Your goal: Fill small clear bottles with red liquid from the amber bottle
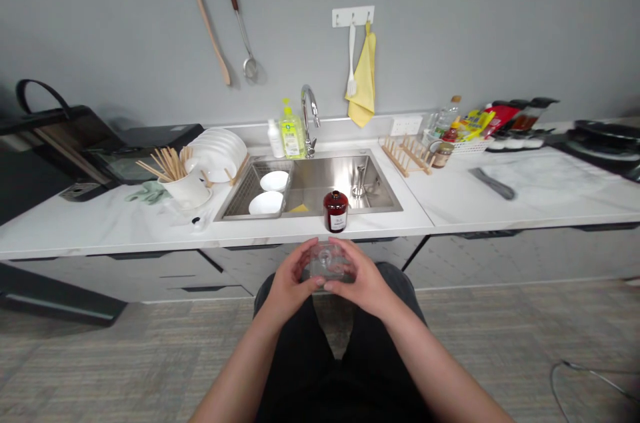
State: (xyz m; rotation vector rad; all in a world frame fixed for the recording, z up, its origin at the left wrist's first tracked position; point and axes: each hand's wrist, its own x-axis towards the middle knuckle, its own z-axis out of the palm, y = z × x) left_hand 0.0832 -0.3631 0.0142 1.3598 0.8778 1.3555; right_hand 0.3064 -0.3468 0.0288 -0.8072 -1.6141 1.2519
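Note:
Between both hands I hold a small clear box (326, 260), level over my lap in front of the counter edge. Its contents are hard to make out; a round clear shape shows in it. My left hand (296, 278) is curled round its left side. My right hand (364, 278) grips the right side, and the two thumbs nearly meet at the near edge. Just beyond my fingers, a dark red glass bottle (335, 212) with a white label stands upright on the front rim of the sink, touched by neither hand.
The steel sink (330, 176) holds a basket with two white bowls (267, 204) and a yellow sponge (299, 208). Left are white plates (220, 150) and a chopstick holder (187, 191). Right are a wooden rack (407, 155) and a jar (443, 154). A faucet (310, 116) stands behind.

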